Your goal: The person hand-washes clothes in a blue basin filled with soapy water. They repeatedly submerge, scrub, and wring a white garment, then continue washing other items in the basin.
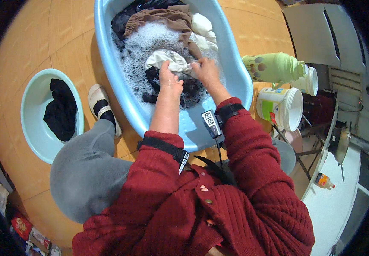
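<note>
A blue plastic tub (129, 110) of sudsy water stands before me. In it my left hand (170, 78) touches a wet white cloth (165, 60), thumb up along its near edge; whether the fingers grip it is hidden. My right hand (206, 72) is closed on the twisted right end of this cloth. Dark wet fabric (191, 89) lies in the water just below both hands. Brown ribbed-edge clothing (162, 17) is heaped beyond the foam, with a puffy white garment (202, 27) to its right and black shiny fabric (118, 24) at the far left.
A pale green basin (30, 134) holding black cloth (61, 112) sits on the floor at left, near my slippered foot (101, 104). Right of the tub are a green thermos flask (274, 68), a white bucket (279, 107) and another bucket (312, 81). A white tabletop (335, 198) with a bottle (323, 181) stands at far right.
</note>
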Tool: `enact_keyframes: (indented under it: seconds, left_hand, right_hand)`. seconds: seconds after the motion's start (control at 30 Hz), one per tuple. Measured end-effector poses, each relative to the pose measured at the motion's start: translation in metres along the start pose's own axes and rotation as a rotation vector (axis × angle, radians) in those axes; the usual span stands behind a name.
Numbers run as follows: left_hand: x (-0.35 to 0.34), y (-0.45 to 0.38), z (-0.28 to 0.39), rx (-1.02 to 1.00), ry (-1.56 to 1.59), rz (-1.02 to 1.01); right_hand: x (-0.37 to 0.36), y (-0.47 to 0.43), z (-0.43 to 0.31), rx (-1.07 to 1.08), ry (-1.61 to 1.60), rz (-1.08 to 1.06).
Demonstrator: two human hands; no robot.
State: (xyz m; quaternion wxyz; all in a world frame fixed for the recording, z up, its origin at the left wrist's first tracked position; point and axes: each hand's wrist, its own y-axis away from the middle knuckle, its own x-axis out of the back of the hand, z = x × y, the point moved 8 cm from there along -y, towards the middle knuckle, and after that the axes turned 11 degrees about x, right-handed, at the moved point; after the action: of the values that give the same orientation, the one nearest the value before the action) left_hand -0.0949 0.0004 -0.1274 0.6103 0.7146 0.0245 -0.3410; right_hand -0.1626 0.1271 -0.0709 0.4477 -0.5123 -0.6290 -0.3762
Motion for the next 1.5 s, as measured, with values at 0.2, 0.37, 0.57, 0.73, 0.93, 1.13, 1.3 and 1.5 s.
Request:
enact_keyframes:
  seconds: [0.2,0.37,0.57,0.73,0.93,1.13,1.3,1.5]
  left_hand:
    - [0.028,-0.017,0.017,-0.127,0.003,0.116]
    - [0.025,-0.004,0.062,-0.670,-0.436,0.249]
    - [0.015,0.044,0.059,-1.012,-1.104,0.747]
    - [-0.005,0.078,0.044,-1.269,-1.287,0.646]
    - [-0.037,0.100,0.049,-1.256,-1.629,0.457]
    - [-0.090,0.158,0.069,-1.132,-1.740,0.154]
    - [-0.156,0.232,0.111,-1.241,-1.515,-0.050]
    - [-0.234,0.346,0.125,-1.459,-1.286,-0.391]
  right_hand:
    - [-0.070,0.034,-0.018,0.095,0.159,-0.331]
    - [-0.011,0.012,-0.026,0.079,-0.164,-0.295]
    - [0.142,0.006,-0.062,0.056,-0.761,-0.073]
    - [0.214,0.040,-0.108,0.347,-0.870,-0.045]
    - [0.252,0.058,-0.048,0.159,-0.990,0.210]
    - [0.261,0.060,0.022,-0.035,-1.160,0.405]
    - [0.276,0.059,0.019,0.016,-1.294,0.462]
    - [0.300,0.054,-0.012,0.138,-1.425,0.508]
